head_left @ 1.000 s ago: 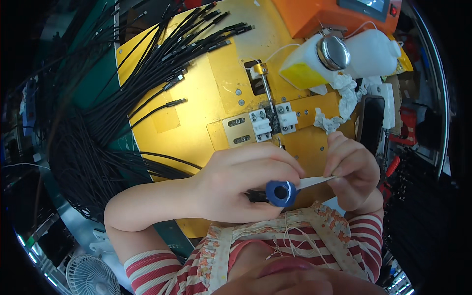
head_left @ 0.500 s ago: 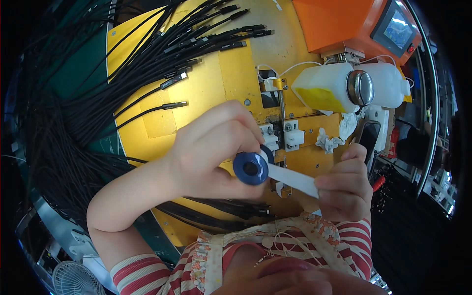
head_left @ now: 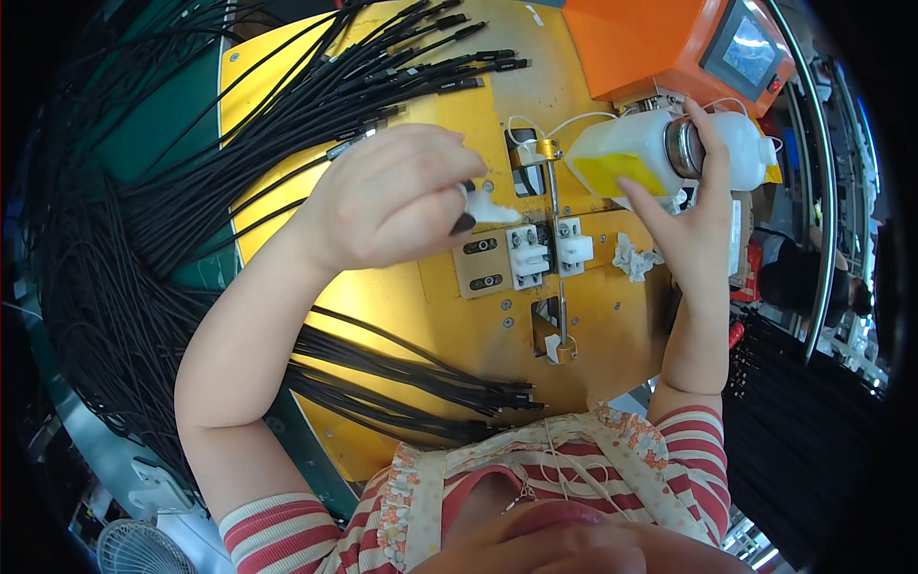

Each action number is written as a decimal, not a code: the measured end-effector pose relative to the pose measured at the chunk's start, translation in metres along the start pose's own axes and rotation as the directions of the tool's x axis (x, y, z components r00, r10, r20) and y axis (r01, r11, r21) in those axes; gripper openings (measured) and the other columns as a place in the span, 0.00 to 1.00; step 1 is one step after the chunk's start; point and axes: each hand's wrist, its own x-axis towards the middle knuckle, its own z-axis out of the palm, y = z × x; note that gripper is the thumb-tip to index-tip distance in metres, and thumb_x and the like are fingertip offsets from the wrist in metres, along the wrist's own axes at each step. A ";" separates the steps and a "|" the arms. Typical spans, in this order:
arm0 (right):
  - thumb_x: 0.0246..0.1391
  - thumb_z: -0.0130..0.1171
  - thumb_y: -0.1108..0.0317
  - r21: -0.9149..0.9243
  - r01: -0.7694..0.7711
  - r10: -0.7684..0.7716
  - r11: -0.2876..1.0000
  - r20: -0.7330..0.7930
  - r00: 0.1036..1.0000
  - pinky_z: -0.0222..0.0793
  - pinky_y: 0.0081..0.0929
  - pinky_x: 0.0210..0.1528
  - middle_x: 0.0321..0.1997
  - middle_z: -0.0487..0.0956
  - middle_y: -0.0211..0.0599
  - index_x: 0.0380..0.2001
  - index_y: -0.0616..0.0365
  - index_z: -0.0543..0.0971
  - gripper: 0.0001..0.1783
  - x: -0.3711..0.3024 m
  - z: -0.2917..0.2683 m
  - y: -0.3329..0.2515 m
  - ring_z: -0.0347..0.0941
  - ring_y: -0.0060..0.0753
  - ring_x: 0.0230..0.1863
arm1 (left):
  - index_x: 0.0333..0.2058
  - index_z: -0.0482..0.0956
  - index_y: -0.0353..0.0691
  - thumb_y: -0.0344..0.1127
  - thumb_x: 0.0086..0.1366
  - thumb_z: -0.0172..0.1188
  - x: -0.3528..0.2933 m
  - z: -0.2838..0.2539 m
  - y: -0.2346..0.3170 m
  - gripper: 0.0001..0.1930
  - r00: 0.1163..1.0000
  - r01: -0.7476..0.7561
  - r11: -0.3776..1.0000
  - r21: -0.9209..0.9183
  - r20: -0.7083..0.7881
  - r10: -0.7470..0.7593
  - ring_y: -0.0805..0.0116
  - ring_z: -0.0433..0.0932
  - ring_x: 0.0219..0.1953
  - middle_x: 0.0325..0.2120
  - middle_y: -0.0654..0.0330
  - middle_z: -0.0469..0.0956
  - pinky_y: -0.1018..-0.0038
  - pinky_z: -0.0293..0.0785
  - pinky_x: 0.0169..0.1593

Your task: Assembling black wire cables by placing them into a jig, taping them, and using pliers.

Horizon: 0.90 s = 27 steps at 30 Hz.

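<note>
My left hand (head_left: 392, 199) is closed around a tape roll, held above the yellow plate. Only the roll's dark blue rims (head_left: 464, 224) and a loose white tape end (head_left: 491, 209) show past my fingers. My right hand (head_left: 684, 215) reaches to the back right, thumb and index finger spread on either side of a white plastic bottle (head_left: 626, 143) with a round metal cap and a yellow label. Whether those fingers touch it, I cannot tell. Below and between my hands stands a small fixture with white blocks (head_left: 527, 256) and a metal rod.
Bundles of black cables (head_left: 287, 124) with connector ends cover the left and lie across the yellow plate (head_left: 402, 316). An orange machine (head_left: 641, 43) with a screen stands at the back right, near a second white bottle (head_left: 751, 148). Crumpled white tissue (head_left: 634, 258) lies right of the fixture.
My right hand has let go of the tape's end and moved away to the bottle, its fingers spreading. My left hand has turned and risen with the roll, uncovering the fixture and cables.
</note>
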 end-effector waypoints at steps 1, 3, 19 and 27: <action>0.35 0.72 0.75 0.107 -0.099 0.099 0.989 0.008 0.995 0.65 0.30 0.57 0.56 0.70 0.42 0.58 0.59 0.66 0.42 0.000 0.002 0.001 0.70 0.39 0.54 | 0.33 0.66 0.38 0.29 0.41 0.73 0.001 0.001 -0.001 0.24 0.998 0.027 1.000 -0.003 -0.050 -0.027 0.53 0.77 0.33 0.36 0.49 0.76 0.61 0.77 0.38; 0.35 0.71 0.76 0.154 -0.107 0.107 0.982 0.012 0.994 0.66 0.29 0.56 0.55 0.71 0.41 0.57 0.58 0.66 0.42 -0.002 -0.005 -0.003 0.70 0.36 0.53 | 0.33 0.67 0.38 0.28 0.40 0.72 0.001 0.000 -0.002 0.24 0.995 0.074 0.997 0.015 -0.073 -0.072 0.54 0.77 0.33 0.34 0.50 0.76 0.62 0.77 0.37; 0.37 0.68 0.72 -0.139 0.108 -0.134 0.984 -0.199 0.971 0.66 0.37 0.54 0.46 0.73 0.52 0.55 0.58 0.63 0.39 0.114 0.041 -0.030 0.71 0.52 0.50 | 0.32 0.71 0.40 0.25 0.37 0.68 0.004 0.007 -0.004 0.20 0.945 0.254 0.966 0.054 -0.226 -0.235 0.60 0.76 0.33 0.32 0.59 0.76 0.70 0.73 0.36; 0.41 0.65 0.72 -0.244 0.039 -0.094 0.969 -0.217 0.972 0.66 0.37 0.53 0.48 0.70 0.54 0.56 0.62 0.62 0.37 0.117 0.052 -0.024 0.69 0.53 0.51 | 0.34 0.72 0.39 0.25 0.38 0.68 0.008 0.008 -0.005 0.20 0.932 0.287 0.957 0.041 -0.245 -0.268 0.60 0.76 0.31 0.31 0.58 0.75 0.70 0.73 0.35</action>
